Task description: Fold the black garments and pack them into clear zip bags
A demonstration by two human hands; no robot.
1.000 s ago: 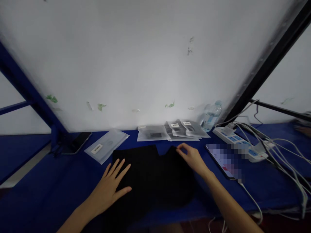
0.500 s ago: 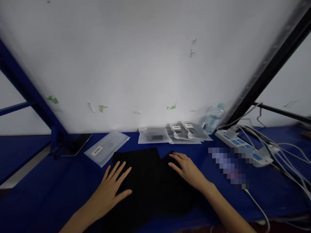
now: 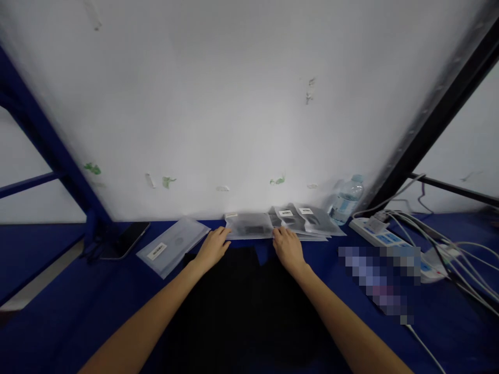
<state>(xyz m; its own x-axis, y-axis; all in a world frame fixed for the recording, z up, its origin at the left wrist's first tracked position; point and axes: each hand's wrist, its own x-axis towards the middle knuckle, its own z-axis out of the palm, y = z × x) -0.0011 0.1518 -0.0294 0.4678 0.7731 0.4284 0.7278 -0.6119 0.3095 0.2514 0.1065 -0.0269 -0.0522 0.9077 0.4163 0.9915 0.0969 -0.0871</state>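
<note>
A black cloth (image 3: 241,306) lies spread on the blue table. Beyond its far edge, a frosted plastic bag (image 3: 255,226) with a dark item inside lies against the wall. At that bag's left edge is my left hand (image 3: 213,248), fingers bent, closed on the edge. My right hand (image 3: 287,248) has its curled fingers at the right edge of the same bag, beside overlapping bags (image 3: 317,221) with labels. How firmly the fingertips grip is hard to see.
More frosted bags (image 3: 173,245) lie at the left, near a phone (image 3: 130,239). A water bottle (image 3: 346,201) stands at the back right. A white power strip (image 3: 390,241) with tangled cables and a pixelated object (image 3: 374,283) are at the right.
Both hands have moved forward off the black cloth to the bag by the wall. Their spread fingers have curled in. The view has tilted slightly upward.
</note>
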